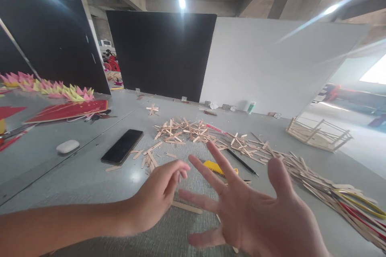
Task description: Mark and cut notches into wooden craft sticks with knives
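My right hand (250,209) is held up near the camera, palm in view, with its fingers and thumb spread and nothing in it. Beside it on the left is my left hand (159,188), its fingers curled in loosely; no object shows at the fingertips. Beneath and between the hands lies a wooden craft stick (187,207), partly covered. Just beyond my right fingers are a yellow utility knife (221,168) and a black pencil (242,162). A loose heap of craft sticks (183,130) spreads across the grey table behind them.
A black phone (122,145) and a white earbud case (68,146) lie at left, near red card (69,111) and pink-yellow paper folds (57,89). At right are a small stick fence model (319,133) and yellow-handled scissors (358,202). Upright black (159,52) and white (265,64) boards stand behind.
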### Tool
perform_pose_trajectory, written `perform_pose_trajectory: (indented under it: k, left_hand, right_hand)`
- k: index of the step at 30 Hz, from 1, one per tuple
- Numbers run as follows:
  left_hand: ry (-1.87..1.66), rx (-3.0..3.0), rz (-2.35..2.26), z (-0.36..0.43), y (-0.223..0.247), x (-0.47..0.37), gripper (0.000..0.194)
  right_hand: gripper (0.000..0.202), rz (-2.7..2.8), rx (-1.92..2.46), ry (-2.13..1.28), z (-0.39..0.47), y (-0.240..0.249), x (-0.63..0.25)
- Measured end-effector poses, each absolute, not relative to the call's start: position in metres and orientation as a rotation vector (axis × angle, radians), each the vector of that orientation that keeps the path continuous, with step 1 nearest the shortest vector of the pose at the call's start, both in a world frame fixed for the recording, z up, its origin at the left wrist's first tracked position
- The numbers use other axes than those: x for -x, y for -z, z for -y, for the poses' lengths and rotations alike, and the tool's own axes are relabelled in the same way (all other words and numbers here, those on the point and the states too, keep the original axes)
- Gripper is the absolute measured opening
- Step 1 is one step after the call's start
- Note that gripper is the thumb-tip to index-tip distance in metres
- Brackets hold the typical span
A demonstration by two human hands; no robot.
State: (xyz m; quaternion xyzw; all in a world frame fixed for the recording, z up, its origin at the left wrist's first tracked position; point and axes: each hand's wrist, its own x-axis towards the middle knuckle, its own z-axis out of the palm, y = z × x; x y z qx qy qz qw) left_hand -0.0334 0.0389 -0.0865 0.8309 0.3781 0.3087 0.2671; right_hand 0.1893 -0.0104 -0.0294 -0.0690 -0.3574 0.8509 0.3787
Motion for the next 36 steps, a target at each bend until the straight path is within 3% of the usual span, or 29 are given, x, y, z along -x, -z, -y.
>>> perform_pose_trajectory:
  k: [3,5,9,15,18,22,27,35,36]
  left_hand:
    - [-0.943,-2.048,-0.843,-0.024,0.071,0.03,0.037]
    - [-0.871,-1.957,-0.61,-0.014,0.061,0.025,0.028]
    - [-0.515,-1.716,-0.741,-0.004,0.058,0.007,0.034]
    - [-0.409,-1.451,-0.903,-0.005,0.068,-0.004,0.02]
    - [-0.41,-1.467,-0.787,-0.005,0.06,0.002,0.031]
    - [-0.285,-1.584,-0.661,-0.007,0.036,0.016,0.022]
    - [-0.089,-1.679,-0.535,-0.011,0.009,0.027,0.029]
    - [-0.31,-1.61,-0.823,0.007,0.059,0.015,0.043]
    - [-0.467,-1.618,-0.953,0.009,0.065,0.012,0.046]
  right_hand:
    - [0.087,0.933,0.278,-2.135,0.012,0.04,-0.18]
    - [0.083,0.905,0.319,-2.097,0.015,0.049,-0.173]
    - [0.078,0.765,0.361,-2.075,0.022,0.065,-0.16]
    - [0.079,0.648,0.325,-2.104,0.024,0.07,-0.158]
    - [0.081,0.731,0.288,-2.144,0.025,0.069,-0.16]
    - [0.087,0.86,0.241,-2.167,0.03,0.069,-0.157]
    - [0.088,0.903,0.158,-2.212,0.034,0.066,-0.155]
    - [0.089,0.857,0.157,-2.198,0.037,0.065,-0.154]
    - [0.088,0.848,0.159,-2.196,0.037,0.068,-0.155]
